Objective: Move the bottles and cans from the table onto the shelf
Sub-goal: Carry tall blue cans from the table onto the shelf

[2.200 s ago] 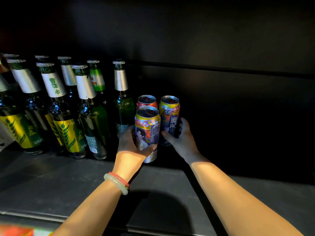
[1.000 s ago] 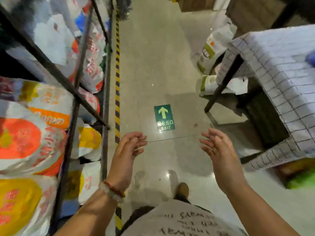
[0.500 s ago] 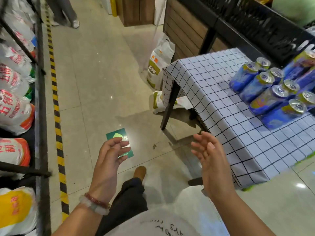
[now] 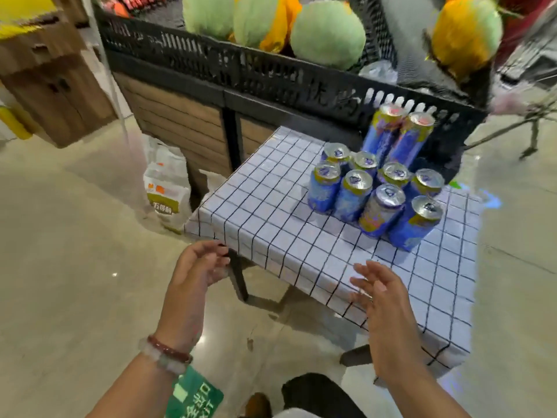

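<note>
Several blue and yellow cans (image 4: 375, 188) stand clustered on a small table covered with a white grid-patterned cloth (image 4: 271, 218); two taller cans (image 4: 398, 137) stand behind the shorter ones. My left hand (image 4: 199, 270) hovers empty, fingers curled apart, just off the table's near-left corner. Over the table's near edge, my right hand (image 4: 382, 303) is also empty with its fingers spread. Both hands are well short of the cans. The shelf is out of view.
A black plastic crate (image 4: 271, 73) with green and orange round items stands behind the table on a wooden stand. A white sack (image 4: 167, 188) leans on the floor left of the table. A green exit sign (image 4: 193, 396) is stuck on the tiled floor.
I let go of the cans on the dark shelf and turned away across the aisle. The table with the cans has come into centre view, and both empty hands have risen toward it.
</note>
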